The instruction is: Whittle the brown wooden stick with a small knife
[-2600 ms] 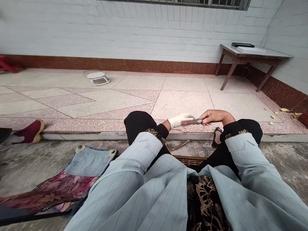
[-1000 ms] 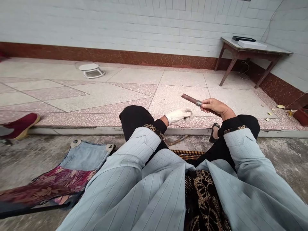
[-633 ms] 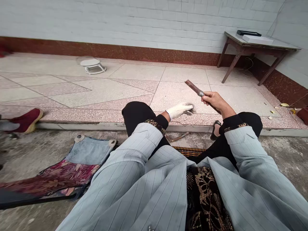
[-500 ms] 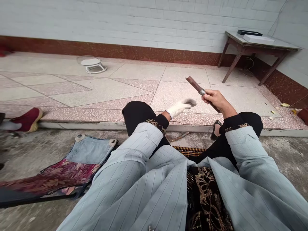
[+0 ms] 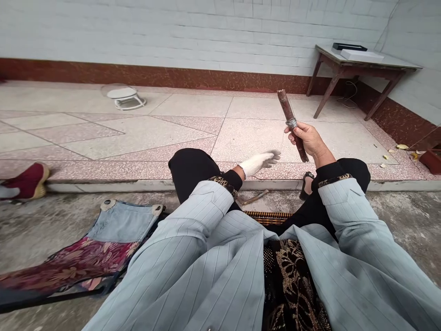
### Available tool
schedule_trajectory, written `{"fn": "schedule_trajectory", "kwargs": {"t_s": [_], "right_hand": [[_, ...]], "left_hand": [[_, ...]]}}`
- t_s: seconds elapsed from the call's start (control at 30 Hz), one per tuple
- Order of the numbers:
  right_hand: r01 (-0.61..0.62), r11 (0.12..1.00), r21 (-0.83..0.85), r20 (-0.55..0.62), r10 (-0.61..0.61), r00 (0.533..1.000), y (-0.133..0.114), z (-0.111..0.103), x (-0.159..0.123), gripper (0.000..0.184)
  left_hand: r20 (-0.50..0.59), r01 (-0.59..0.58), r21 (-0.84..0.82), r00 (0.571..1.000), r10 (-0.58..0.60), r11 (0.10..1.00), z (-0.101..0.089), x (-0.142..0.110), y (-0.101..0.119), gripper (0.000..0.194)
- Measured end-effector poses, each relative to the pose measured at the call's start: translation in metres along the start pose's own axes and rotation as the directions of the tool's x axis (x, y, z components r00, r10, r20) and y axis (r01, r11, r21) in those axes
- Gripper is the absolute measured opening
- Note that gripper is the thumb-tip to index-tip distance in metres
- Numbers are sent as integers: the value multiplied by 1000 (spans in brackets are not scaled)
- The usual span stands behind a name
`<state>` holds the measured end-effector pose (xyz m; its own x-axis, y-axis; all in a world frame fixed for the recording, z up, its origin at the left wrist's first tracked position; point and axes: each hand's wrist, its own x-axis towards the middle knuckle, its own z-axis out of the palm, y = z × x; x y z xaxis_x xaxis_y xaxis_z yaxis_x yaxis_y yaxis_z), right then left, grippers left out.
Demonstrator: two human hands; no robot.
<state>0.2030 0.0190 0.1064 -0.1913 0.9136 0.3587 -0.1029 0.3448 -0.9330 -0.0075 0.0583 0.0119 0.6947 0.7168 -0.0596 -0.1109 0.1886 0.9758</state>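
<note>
Bare fingers of my right hand (image 5: 310,138) are wrapped round a reddish-brown stick (image 5: 285,105), which looks like a length of wood or bamboo. Silvery wire (image 5: 291,122) is wound about its middle, just above my grip. The stick tilts steeply, its broken-looking top end leaning left and its lower end below my palm. My left hand (image 5: 260,163), in a white knitted glove with greyish fingers, hovers over my lap. Its fingers stretch to the right with nothing in them, apart from the stick.
A thin stick (image 5: 255,197) lies on the concrete before a woven seat edge (image 5: 268,217). At left stand a fabric folding chair (image 5: 126,223) and another person's red shoe (image 5: 29,181). Beyond the raised tiled step are a small white stool (image 5: 124,97) and a wooden table (image 5: 365,64).
My right hand has turned the stick more upright, its top end moving right and up. The curled fingers of my left hand have straightened, and that hand is slightly lower.
</note>
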Motion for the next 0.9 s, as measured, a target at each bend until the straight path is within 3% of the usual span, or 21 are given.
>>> {"fn": "schedule_trajectory", "kwargs": {"t_s": [0.07, 0.13, 0.27, 0.43, 0.63, 0.9], "right_hand": [[-4, 1000, 27, -31, 5, 999, 2, -1, 1, 37], [8, 998, 65, -67, -4, 998, 4, -2, 3, 35], [22, 991, 129, -137, -4, 991, 10, -4, 5, 33], [-95, 985, 147, -129, 114, 985, 18, 3, 6, 41], [-83, 977, 196, -162, 116, 980, 24, 1, 6, 38], [-70, 960, 271, -244, 139, 960, 30, -4, 8, 26]], "left_hand": [[118, 30, -100, 993, -18, 995, 7, -1, -2, 41], [156, 13, -162, 988, 13, 987, 10, -2, -3, 44], [83, -73, -88, 993, 81, 993, 10, -2, -3, 42], [39, -44, 58, 998, 42, 997, 9, 0, -6, 28], [67, -11, 54, 998, 7, 998, 8, -1, -4, 23], [-16, -45, -19, 999, 44, 999, 15, -7, 5, 14]]}}
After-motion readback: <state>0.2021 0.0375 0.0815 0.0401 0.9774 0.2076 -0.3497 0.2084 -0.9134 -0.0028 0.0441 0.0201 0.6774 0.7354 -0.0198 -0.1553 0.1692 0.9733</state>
